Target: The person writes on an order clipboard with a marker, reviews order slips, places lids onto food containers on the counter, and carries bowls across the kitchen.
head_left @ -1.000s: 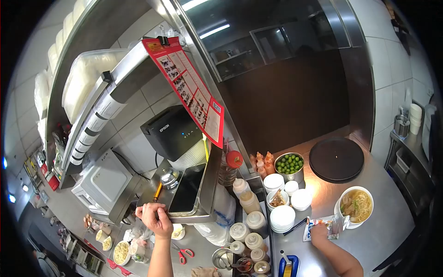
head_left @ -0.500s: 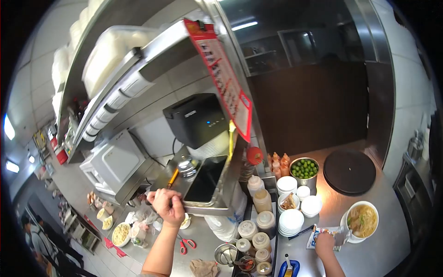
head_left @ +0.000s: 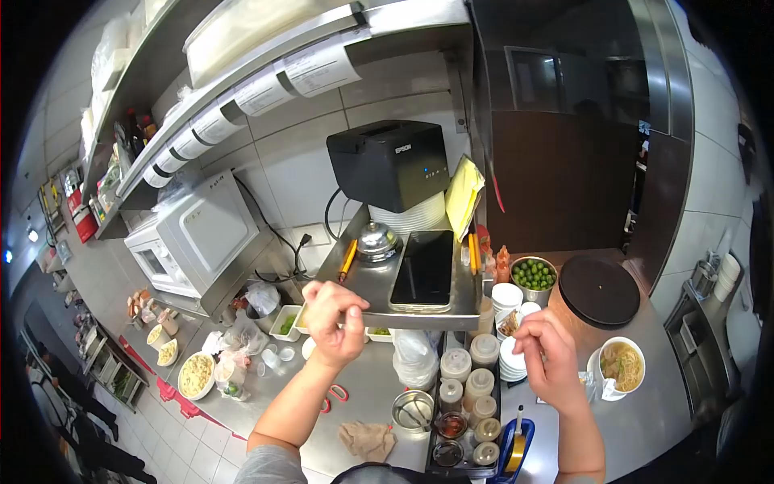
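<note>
Noodle bowl [head_left: 622,365] stands untouched; left of it, your right hand [head_left: 555,361] has lifted off the desk [head_left: 657,415]. Farther left hovers your left hand [head_left: 336,324]. Both hands' fingers curl loosely, released.

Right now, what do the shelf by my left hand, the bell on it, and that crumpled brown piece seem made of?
Shelf: metal, probably stainless steel, given its satin sheen. Bell: likely chromed metal, with mirror-like highlights. Crumpled brown piece: cloth or paper; its creases fit either.
</note>
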Action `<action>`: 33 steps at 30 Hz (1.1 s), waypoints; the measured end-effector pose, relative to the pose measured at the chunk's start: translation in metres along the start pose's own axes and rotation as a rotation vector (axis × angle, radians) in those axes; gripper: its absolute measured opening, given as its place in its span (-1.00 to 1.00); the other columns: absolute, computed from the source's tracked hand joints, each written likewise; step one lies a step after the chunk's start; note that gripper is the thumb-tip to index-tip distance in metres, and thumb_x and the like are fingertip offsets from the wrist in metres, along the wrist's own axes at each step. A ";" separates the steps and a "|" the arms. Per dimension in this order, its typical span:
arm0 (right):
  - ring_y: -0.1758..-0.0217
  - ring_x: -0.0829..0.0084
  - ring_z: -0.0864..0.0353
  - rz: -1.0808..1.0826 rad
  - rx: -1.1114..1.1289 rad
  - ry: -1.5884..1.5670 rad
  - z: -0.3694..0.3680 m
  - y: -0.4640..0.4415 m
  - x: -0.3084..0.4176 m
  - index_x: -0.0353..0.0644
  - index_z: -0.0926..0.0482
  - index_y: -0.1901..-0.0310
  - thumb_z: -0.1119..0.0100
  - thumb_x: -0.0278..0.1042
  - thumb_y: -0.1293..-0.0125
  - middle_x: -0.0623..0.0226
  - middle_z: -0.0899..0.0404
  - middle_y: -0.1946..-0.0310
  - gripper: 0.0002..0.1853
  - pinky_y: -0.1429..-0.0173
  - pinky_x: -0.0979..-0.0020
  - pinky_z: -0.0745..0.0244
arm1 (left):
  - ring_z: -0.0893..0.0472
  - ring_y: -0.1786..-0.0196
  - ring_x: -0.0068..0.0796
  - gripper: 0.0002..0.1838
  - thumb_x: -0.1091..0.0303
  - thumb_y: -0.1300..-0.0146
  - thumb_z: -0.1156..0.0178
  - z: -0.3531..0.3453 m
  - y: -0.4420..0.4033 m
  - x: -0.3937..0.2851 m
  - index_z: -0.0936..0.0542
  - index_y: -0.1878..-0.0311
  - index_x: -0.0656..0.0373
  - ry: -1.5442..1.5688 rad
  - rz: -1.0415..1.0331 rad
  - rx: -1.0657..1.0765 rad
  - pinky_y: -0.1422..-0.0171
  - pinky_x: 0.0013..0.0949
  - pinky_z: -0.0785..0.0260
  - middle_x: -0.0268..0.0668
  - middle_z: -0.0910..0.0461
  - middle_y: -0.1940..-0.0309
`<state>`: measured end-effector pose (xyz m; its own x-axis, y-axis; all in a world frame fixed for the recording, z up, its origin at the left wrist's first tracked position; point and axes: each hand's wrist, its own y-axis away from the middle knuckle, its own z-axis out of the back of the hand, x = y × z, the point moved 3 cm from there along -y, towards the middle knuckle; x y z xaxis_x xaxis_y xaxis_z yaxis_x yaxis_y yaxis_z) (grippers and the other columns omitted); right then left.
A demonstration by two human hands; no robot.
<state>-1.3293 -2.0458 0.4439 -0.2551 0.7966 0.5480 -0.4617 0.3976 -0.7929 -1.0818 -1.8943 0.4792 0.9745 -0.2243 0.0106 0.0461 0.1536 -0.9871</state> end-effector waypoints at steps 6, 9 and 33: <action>0.31 0.29 -0.52 0.309 0.237 0.145 -0.045 -0.062 0.063 -0.30 -0.47 0.25 -0.09 -0.72 -0.02 0.21 -0.44 0.27 -0.78 0.26 0.39 -0.45 | -0.39 0.39 -0.47 -0.84 0.40 -0.16 -0.03 0.035 -0.036 0.028 -0.46 0.47 0.27 0.215 0.144 -0.077 0.29 -0.44 -0.21 -0.25 -0.43 0.48; -0.03 0.21 -0.45 0.311 0.347 0.633 -0.084 -0.064 0.063 -0.33 -0.49 0.18 -0.10 -0.48 -0.05 0.16 -0.47 0.16 -0.74 -0.05 0.29 -0.38 | -0.44 0.41 -0.40 -0.94 0.49 -0.07 -0.09 0.034 -0.043 0.034 -0.51 0.45 0.25 0.230 0.106 -0.011 0.29 -0.40 -0.22 -0.24 -0.47 0.50; 0.64 0.68 -0.34 -0.577 0.084 0.116 0.056 0.035 -0.128 -0.27 -0.56 0.55 -0.20 -0.20 -0.22 0.48 -0.43 0.73 -0.69 0.55 0.51 -0.24 | -0.45 -0.06 -0.36 -0.82 0.52 -0.22 -0.03 -0.072 -0.045 -0.002 -0.53 0.13 0.29 0.114 0.155 0.574 -0.18 -0.42 -0.20 -0.20 -0.47 0.08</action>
<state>-1.3609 -2.1591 0.3608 0.1494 0.5091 0.8476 -0.5650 0.7475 -0.3494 -1.1016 -1.9700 0.5124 0.9510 -0.2546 -0.1753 0.0473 0.6803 -0.7314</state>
